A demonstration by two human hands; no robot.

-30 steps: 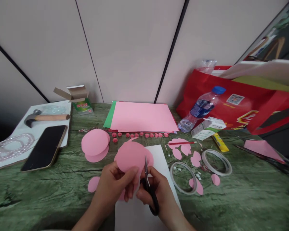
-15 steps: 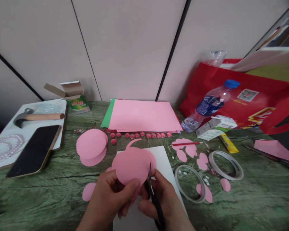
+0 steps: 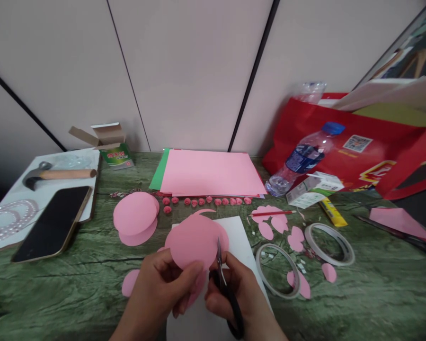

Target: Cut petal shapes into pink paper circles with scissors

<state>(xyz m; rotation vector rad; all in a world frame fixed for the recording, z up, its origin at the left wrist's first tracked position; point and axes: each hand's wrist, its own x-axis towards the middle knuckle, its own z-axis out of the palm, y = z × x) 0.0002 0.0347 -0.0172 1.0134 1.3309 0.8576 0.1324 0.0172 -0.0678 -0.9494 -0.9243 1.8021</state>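
My left hand (image 3: 170, 284) pinches a round piece of pink paper (image 3: 191, 239) between thumb and fingers, above a white sheet (image 3: 230, 255). A thin curved pink strip (image 3: 206, 211) shows at the round's far edge. Black-handled scissors (image 3: 230, 300) are in my right hand (image 3: 243, 293), fingers closed on the handles. Their blades point away from me and meet the round's right side. Another pink piece lies partly hidden beneath the round. To the left rests a stack of pink circles (image 3: 137, 215).
Behind are pink sheets (image 3: 213, 173) and a row of small pink paper rolls (image 3: 202, 201). Tape rolls (image 3: 330, 244), pink scraps and a red pencil (image 3: 273, 213) lie right, before a bottle (image 3: 301, 158) and red bag (image 3: 323, 123). A phone (image 3: 53, 222) and hammer (image 3: 60, 174) lie left.
The pink round has turned slightly in my left hand, and the curved strip sits lower at its far edge. The scissors have shifted slightly left against the paper.
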